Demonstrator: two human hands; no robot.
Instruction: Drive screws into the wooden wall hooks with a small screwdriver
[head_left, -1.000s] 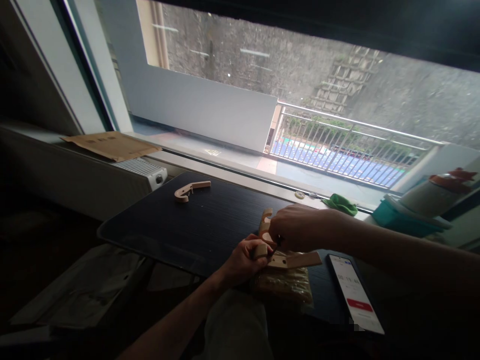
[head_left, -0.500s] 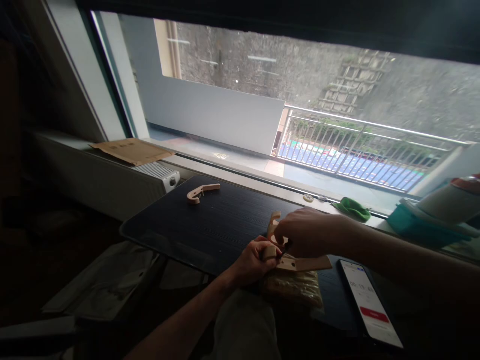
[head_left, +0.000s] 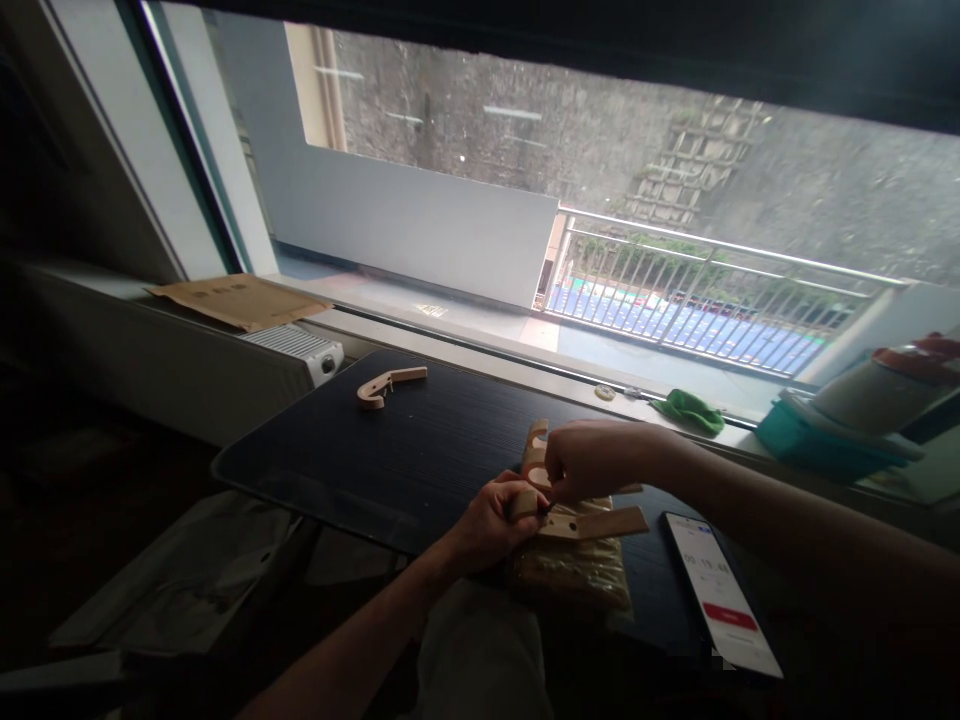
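My left hand (head_left: 495, 522) is closed around the curved end of a pale wooden hook (head_left: 611, 523). Its straight arm, with dark holes, lies over a plastic-wrapped brownish pack (head_left: 574, 578). Just above, my right hand (head_left: 596, 455) has its fingers pinched together close to the left thumb. A small dark tip shows below those fingers, too little of it to name. Behind the hands stands another curved wooden piece (head_left: 535, 440), partly covered by the right hand. A similar wooden hook (head_left: 367, 392) with thin screws in it rests on the far left of the dark table.
A phone (head_left: 724, 600) showing a timer lies on the dark table (head_left: 330, 470) at right. Along the windowsill are a green cloth (head_left: 690, 411), a small round item (head_left: 604, 392) and a teal box (head_left: 817, 435). A brown envelope (head_left: 240, 300) lies atop the radiator (head_left: 292, 345).
The whole view has shifted a little, so everything sits slightly further left. The right hand has turned slightly above the hook; the left keeps its hold.
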